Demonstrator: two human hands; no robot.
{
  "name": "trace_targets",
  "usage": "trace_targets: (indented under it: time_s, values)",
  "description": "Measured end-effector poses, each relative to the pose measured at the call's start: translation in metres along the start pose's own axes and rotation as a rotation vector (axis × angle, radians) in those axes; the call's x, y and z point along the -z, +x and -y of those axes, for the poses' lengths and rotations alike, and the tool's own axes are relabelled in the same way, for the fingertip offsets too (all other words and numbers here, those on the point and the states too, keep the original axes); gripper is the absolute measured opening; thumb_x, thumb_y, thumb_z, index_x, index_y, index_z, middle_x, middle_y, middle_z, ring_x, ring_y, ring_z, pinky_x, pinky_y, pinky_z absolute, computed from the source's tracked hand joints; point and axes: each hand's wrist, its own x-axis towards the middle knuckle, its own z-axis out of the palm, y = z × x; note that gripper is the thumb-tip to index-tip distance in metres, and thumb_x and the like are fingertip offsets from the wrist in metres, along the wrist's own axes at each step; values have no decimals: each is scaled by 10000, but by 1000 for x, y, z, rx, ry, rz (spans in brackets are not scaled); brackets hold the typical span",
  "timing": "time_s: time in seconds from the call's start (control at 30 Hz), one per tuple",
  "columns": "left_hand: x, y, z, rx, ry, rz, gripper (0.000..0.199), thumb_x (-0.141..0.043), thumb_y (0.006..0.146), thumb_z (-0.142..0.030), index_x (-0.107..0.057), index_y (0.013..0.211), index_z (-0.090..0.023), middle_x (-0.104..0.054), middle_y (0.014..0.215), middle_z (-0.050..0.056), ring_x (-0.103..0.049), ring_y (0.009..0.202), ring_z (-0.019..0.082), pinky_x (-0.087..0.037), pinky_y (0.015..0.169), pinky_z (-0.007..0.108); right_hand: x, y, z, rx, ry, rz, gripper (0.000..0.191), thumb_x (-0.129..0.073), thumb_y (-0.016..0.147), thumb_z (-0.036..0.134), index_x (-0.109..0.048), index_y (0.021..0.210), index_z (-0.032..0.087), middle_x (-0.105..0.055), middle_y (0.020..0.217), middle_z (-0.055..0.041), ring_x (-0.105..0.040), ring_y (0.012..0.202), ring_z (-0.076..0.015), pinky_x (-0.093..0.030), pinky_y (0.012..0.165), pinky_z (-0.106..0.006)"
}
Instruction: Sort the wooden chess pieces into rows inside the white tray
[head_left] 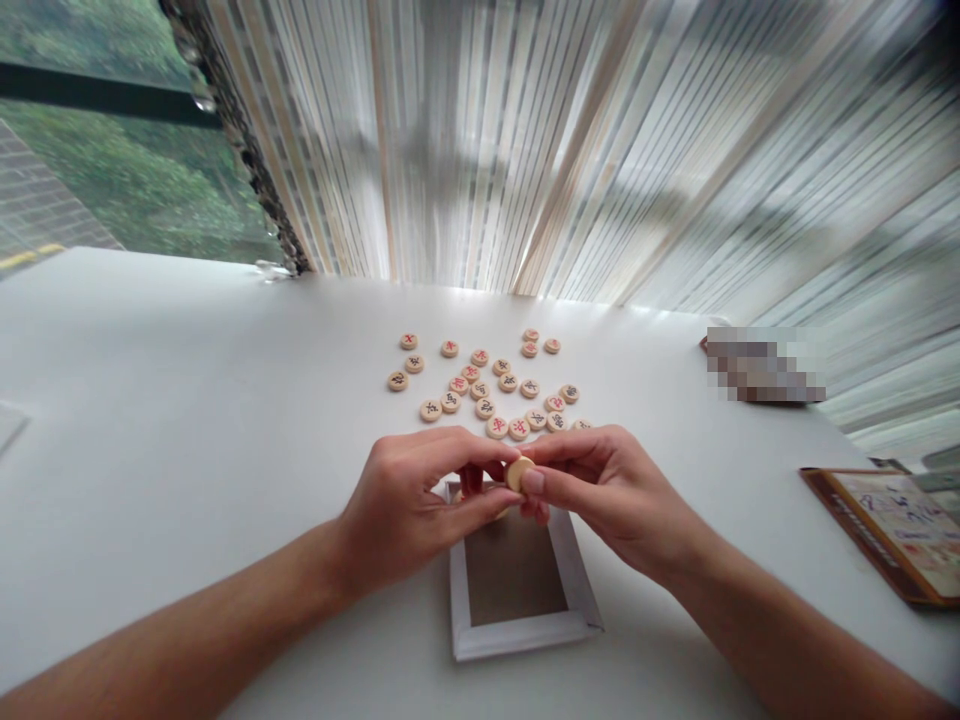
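Note:
Between the fingertips of both hands is a round, pale wooden Chinese chess piece [519, 474], its plain side facing me. My left hand [424, 490] pinches it from the left, and my right hand [607, 490] grips it from the right with thumb and fingers. Directly below lies a shallow white box [525, 638] with a grey-brown bottom; my hands cover its far end, where part of another piece shows under the left fingers. Beyond the hands several chess pieces [484, 408] with red or black characters lie scattered on the white table [300, 400].
At the right edge lies a brown-framed board or booklet [862, 530] with writing. Behind it is a blurred-out brown object [765, 370]. Striped string curtains [465, 150] hang along the table's far edge, with a window [127, 170] at the left.

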Motion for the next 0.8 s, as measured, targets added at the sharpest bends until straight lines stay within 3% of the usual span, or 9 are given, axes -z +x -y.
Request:
trace_targets:
  time_s: [0.67,0.8]
  values:
    - [2,1,0,-20,-13,14,199,-830,878,-88,-793,1067,-137,-828,865,45,-724,671,112,-603,676,197,2,1,-4,-8,72,11,252,-967,786,279,-903,1024,227,-809,739,-56,-703,642,-128,-580,617,-213]
    - [3,1,1,-21,-2,-3,210,-842,864,-86,-800,1065,-128,-829,874,45,-724,676,106,-598,685,190,3,1,-5,4,73,26,231,-919,856,323,-897,1067,232,-824,783,-62,-713,674,-116,-593,665,-197]
